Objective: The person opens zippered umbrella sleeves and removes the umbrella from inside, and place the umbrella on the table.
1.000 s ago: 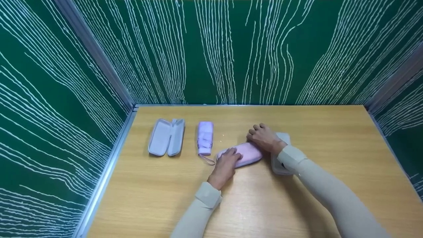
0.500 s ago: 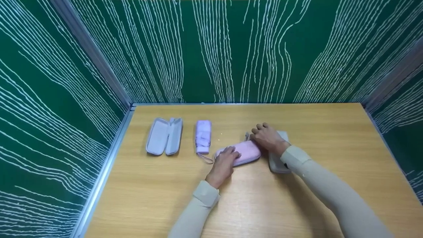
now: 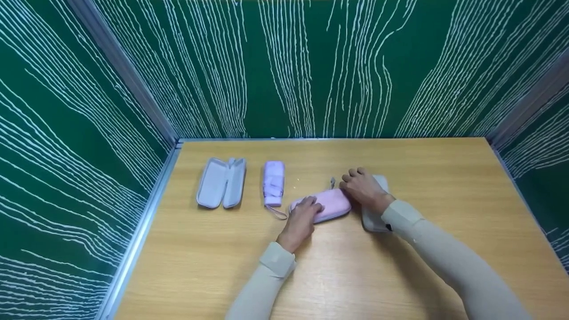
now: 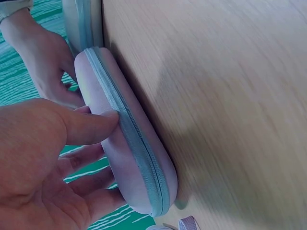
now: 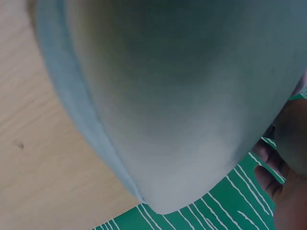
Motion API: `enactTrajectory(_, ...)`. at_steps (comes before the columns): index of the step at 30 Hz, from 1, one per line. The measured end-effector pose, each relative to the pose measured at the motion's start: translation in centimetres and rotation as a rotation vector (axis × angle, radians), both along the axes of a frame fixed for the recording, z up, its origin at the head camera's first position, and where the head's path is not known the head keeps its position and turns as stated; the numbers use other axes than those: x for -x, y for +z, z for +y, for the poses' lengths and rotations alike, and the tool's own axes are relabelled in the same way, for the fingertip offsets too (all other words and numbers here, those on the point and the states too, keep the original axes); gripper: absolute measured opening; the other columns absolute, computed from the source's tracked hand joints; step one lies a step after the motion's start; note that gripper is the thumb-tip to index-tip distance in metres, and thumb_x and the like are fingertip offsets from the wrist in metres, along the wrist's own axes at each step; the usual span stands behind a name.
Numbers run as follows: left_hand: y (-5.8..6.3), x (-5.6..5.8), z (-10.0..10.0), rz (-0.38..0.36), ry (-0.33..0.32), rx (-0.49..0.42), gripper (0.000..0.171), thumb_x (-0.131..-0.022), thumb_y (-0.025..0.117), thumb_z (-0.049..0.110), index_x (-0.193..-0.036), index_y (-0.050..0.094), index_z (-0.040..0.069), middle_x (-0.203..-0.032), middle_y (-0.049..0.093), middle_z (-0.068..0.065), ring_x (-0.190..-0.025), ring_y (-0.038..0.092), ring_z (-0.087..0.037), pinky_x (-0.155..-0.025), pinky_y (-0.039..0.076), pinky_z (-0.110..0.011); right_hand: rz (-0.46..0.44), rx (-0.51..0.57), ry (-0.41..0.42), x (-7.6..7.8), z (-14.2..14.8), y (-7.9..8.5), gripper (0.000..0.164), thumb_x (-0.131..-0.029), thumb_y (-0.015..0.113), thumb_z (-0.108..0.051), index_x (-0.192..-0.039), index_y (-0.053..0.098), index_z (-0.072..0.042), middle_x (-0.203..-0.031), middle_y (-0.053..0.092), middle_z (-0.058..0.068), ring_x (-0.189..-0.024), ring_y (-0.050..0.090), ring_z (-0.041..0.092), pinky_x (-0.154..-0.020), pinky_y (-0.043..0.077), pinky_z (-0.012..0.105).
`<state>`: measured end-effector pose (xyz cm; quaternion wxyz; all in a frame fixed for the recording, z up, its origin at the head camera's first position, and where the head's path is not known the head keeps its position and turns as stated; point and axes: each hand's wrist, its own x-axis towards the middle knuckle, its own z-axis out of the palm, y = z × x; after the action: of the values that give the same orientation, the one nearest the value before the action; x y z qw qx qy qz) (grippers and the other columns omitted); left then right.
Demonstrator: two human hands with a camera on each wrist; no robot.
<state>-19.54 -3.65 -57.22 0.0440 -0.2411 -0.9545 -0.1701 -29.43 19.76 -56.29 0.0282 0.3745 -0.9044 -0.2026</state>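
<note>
A closed-looking pink zip case (image 3: pixel 331 205) with a grey zipper band lies at mid-table. My left hand (image 3: pixel 300 224) grips its left part, fingers on top; the left wrist view shows the thumb (image 4: pixel 96 127) against the zipper side. At the case's far right end, my right hand (image 3: pixel 364 189) has curled fingers against it; its thumb and fingertips are mostly hidden. A small grey strap (image 3: pixel 332 182) sticks out behind the case. Under my right wrist lies a light grey case (image 3: pixel 375 222), partly covered; its rounded side (image 5: pixel 177 143) fills the right wrist view.
An open grey hard case (image 3: pixel 214 184) lies at the left. A folded lilac umbrella (image 3: pixel 274 182) with a wrist loop sits between it and the pink case. Green panels (image 3: pixel 275 66) with white wavy lines enclose the wooden table (image 3: pixel 213 266).
My right hand has shifted slightly to the right along the pink case's far edge, and the small grey strap has come into view. The left hand stays on the case.
</note>
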Motion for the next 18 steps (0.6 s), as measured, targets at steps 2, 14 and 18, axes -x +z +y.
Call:
enactTrajectory(2, 0.1, 0.0, 0.0, 0.0, 0.003, 0.004, 0.043, -0.08, 0.076, -0.011, -0.117, 0.076, 0.012, -0.135, 0.066, -0.013, -0.126, 0.064, -0.031, -0.108, 0.053, -0.043, -0.005, -0.012, -0.007, -0.2, 0.1, 0.1, 0.031, -0.087, 0.084, -0.008, -0.117, 0.075, -0.013, -0.109, 0.07, 0.013, -0.103, 0.063, 0.033, -0.092, 0.054, 0.048)
enactTrajectory(14, -0.2, 0.2, 0.0, 0.04, -0.014, 0.02, 0.042, -0.076, 0.078, -0.012, -0.109, 0.076, 0.014, -0.117, 0.066, -0.004, -0.111, 0.066, -0.022, -0.091, 0.056, -0.036, -0.061, 0.067, -0.016, -1.4, 0.6, 0.2, 0.041, -0.084, 0.087, -0.003, -0.122, 0.074, -0.01, -0.115, 0.071, 0.015, -0.112, 0.064, 0.036, -0.107, 0.051, 0.057)
enactTrajectory(18, -0.2, 0.2, 0.1, 0.046, -0.019, 0.02, 0.042, -0.076, 0.078, -0.012, -0.109, 0.077, 0.014, -0.116, 0.067, -0.004, -0.112, 0.066, -0.021, -0.093, 0.056, -0.034, -0.07, 0.081, -0.031, -1.6, 0.7, 0.2, 0.041, -0.083, 0.087, -0.003, -0.122, 0.074, -0.009, -0.117, 0.071, 0.016, -0.116, 0.064, 0.039, -0.104, 0.053, 0.058)
